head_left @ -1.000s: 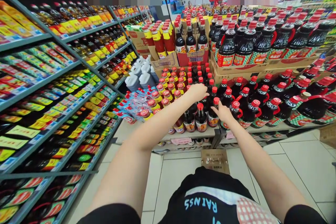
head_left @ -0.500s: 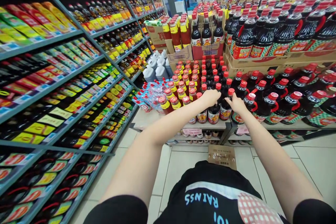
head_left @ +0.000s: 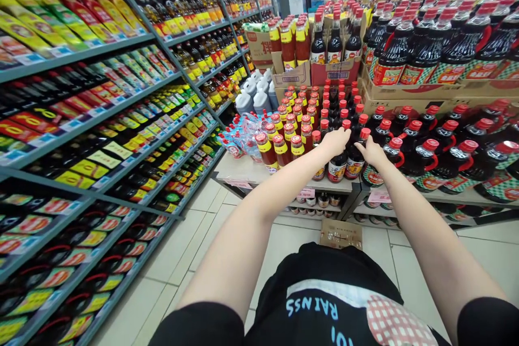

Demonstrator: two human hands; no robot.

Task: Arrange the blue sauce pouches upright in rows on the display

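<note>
My left hand (head_left: 336, 141) is closed around the top of a dark sauce bottle (head_left: 337, 168) with a red and white label, at the front of the display. Its cap is hidden by the hand. Just to the right, my right hand (head_left: 373, 152) is at the neck of another dark sauce bottle (head_left: 354, 165). The thumb lies across the neck below the red cap (head_left: 365, 133); the other fingers are partly hidden. Both bottles stand upright side by side on the low display table (head_left: 239, 174). Behind them are several rows of similar red-capped bottles (head_left: 344, 113).
Yellow-labelled sauce bottles (head_left: 279, 147) stand left of my hands, and large handled jugs (head_left: 427, 158) stand close on the right. Cartons (head_left: 397, 102) bear more jugs behind. Tall shelves (head_left: 133, 102) line the left. A cardboard box (head_left: 341, 233) lies on the floor at the table's foot.
The view has turned slightly left, so the shelves and display appear farther right. Both hands stay at the same two front bottles, with little visible shift against them.
</note>
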